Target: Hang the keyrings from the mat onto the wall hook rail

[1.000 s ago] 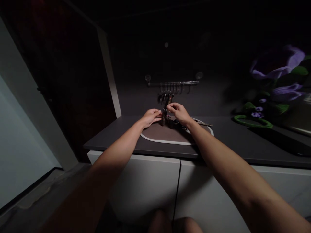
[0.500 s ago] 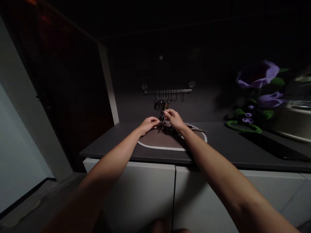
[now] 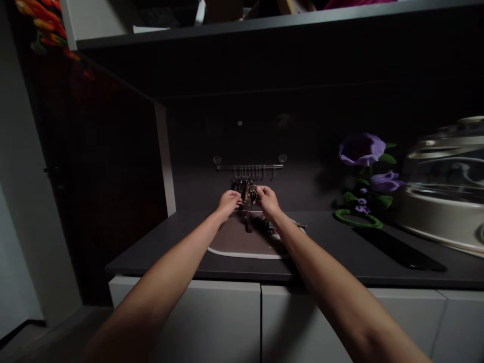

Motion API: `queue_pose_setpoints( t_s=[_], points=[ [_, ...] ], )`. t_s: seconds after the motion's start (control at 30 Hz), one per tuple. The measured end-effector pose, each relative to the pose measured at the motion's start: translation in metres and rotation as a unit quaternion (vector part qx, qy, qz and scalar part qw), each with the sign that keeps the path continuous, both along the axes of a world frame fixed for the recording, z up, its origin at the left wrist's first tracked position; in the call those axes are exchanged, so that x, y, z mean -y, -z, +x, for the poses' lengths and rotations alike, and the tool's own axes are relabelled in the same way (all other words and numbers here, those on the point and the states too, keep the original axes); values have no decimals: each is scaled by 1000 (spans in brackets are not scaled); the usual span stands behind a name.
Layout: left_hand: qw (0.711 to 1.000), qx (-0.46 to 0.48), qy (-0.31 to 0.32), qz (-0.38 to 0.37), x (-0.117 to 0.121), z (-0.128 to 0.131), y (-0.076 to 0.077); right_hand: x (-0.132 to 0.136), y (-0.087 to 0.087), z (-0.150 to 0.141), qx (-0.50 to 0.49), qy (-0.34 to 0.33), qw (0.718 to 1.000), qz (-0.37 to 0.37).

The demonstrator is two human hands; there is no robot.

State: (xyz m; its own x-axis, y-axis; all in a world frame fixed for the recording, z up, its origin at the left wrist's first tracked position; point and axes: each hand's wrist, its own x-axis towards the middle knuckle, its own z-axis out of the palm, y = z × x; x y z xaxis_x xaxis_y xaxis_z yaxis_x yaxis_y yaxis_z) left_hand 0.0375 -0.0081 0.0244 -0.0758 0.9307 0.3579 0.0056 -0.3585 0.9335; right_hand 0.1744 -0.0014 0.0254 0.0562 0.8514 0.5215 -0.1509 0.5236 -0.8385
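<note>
In the head view my right hand (image 3: 267, 200) pinches the ring of a bunch of keys (image 3: 253, 194) at thumb and fingertips, just below the hook rail (image 3: 251, 167). My left hand (image 3: 228, 204) is at the left of the bunch, fingers closed together; what they hold, if anything, is too dark to make out. Several sets of keys (image 3: 237, 184) hang from the rail right behind my fingers. Below my hands a brown mat with a pale rim (image 3: 230, 237) lies on the counter, with a dark cluster of keys or similar items (image 3: 264, 222) on it.
Purple felt flowers (image 3: 363, 151) with a green ring base stand to the right, beside a cream appliance with a clear lid (image 3: 442, 212). A flat black object (image 3: 401, 249) lies before them. Overhead runs a shelf (image 3: 242, 27); white cabinet doors (image 3: 227, 317) are below.
The view has tilted up, bringing the upper shelf into sight. Both hands have risen closer to the rail, the keys staying in my right hand.
</note>
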Motion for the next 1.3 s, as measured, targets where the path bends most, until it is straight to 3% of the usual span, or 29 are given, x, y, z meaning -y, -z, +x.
queue_pose_setpoints(
  t_s=[0.2, 0.37, 0.53, 0.63, 0.9, 1.1, 1.3],
  points=[
    [994, -62, -35, 88, -11, 12, 18, -15, -27, 17, 5, 30, 1000, 1],
    [944, -236, -84, 216, -18, -1, 38, -34, -37, 21, -13, 38, 999, -18],
    [902, -357, -132, 205, -24, -12, 46, -56, -43, 11, -39, 63, 997, -30],
    [894, -374, -146, 200, -28, -12, 46, -72, -45, 4, -51, 103, 993, -30],
    [895, -373, -143, 197, -29, -11, 46, -109, -37, -4, 40, 271, 962, 7],
    [897, -371, -143, 192, -26, -12, 44, -112, -32, -4, 50, 284, 957, 22],
    [899, -366, -142, 193, -30, -13, 45, -107, -25, -5, 54, 292, 955, -19]
  ],
)
